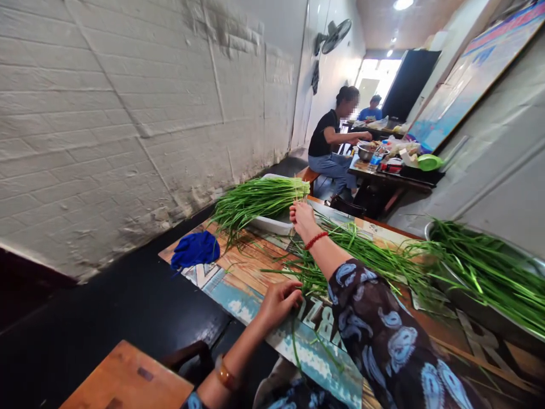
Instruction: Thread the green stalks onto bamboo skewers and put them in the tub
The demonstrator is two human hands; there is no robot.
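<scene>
My right hand (302, 218), with a red bead bracelet on its wrist, reaches to the near right side of a white tray (276, 225). Its fingers are pinched together just below the pale stem ends of a thick bundle of garlic chives (259, 201) lying in that tray. What the pinch holds is too small to make out. Closer to me, my left hand (279, 304) has its fingers curled in over the table edge beside loose chives (315, 272). Any stalk in its grip cannot be made out.
A crumpled blue glove (196, 250) lies at the table's left corner. To the right, a metal basin (430, 230) is heaped with chives. An orange wooden stool (128, 380) stands at lower left. Beyond, a seated person (326, 136) works at another cluttered table.
</scene>
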